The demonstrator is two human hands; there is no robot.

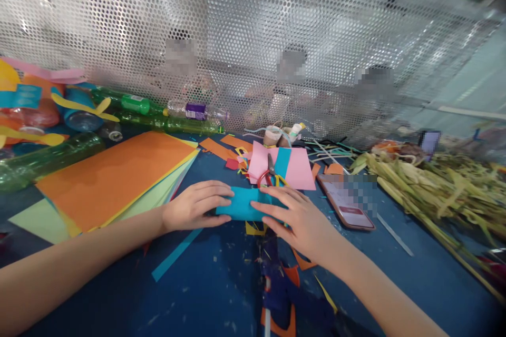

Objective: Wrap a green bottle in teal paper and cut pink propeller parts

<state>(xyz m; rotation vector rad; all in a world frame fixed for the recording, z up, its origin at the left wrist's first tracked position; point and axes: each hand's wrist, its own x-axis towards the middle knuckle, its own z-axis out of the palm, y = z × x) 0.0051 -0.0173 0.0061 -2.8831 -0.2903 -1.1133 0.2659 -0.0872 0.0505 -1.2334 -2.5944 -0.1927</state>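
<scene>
A blue paper piece (242, 203), curved like a roll, lies crosswise in front of me. My left hand (200, 204) holds its left end, fingers along the upper edge and thumb at the lower edge. On the right part rests my right hand (292, 216), its spread fingers gripping the paper from above; some of that end is covered. Just beyond are scissors (270, 164) with red and yellow handles, lying on a pink sheet (302, 171) with a blue stripe. Nearer me is a dark blue tool resembling a glue gun (276, 287), with a white stick (268, 321).
Stacked coloured sheets (118, 179) and a blue strip (176, 255) lie left. Behind them are green plastic bottles (51, 160) and decorated bottles (81, 113). A phone (346, 202) and dried husks (438, 184) lie right. A perforated metal screen (237, 37) stands behind, people visible through it.
</scene>
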